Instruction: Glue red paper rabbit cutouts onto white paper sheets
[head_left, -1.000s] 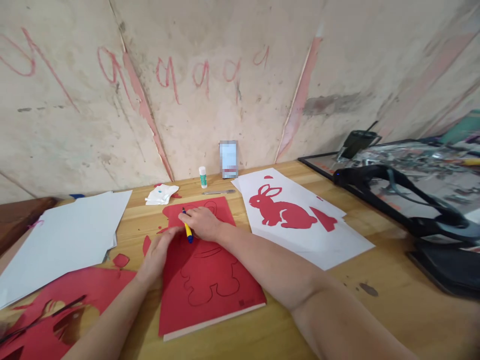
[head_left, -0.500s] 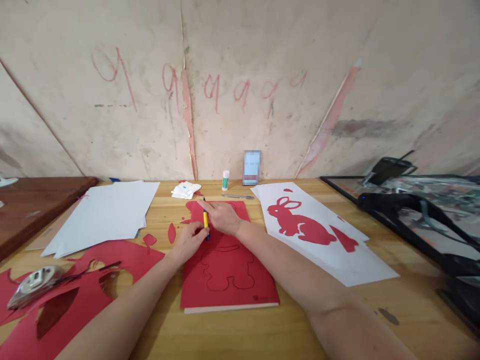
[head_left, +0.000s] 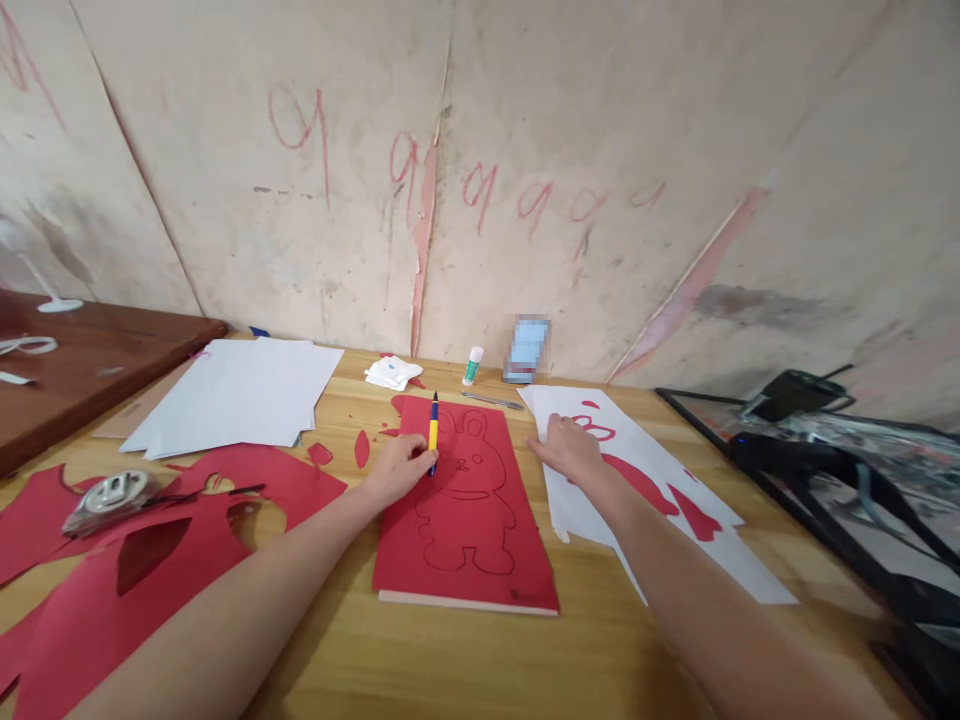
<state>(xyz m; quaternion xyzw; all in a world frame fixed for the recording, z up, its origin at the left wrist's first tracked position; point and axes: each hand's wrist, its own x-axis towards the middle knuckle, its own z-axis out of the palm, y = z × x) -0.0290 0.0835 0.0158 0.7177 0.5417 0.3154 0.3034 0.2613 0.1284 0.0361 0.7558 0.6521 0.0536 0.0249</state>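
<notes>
My left hand (head_left: 401, 466) is closed around a yellow and blue pen (head_left: 433, 425), which stands nearly upright at the left side of a red sheet (head_left: 480, 525). A rabbit figure with long ears and a collar is drawn in dark outline on that sheet. To its right, my right hand (head_left: 571, 447) is over the left part of a white sheet (head_left: 637, 420), its fingers apart and pointing left, with nothing seen in them. A red paper rabbit cutout (head_left: 641, 482) lies on that white sheet. My hand hides the rabbit's head.
Red paper scraps (head_left: 292, 485) and a tape measure (head_left: 112, 500) lie left, below a stack of white paper (head_left: 232, 395). Behind are a crumpled tissue (head_left: 394, 373), a glue stick (head_left: 472, 366), a thin metallic tool (head_left: 491, 400) and a phone (head_left: 527, 350). A black frame (head_left: 810, 490) stands right.
My right hand has left the pen and red sheet and moved right onto the white sheet. My left hand keeps the pen. The rabbit drawing's head is uncovered; the view has turned and tilted.
</notes>
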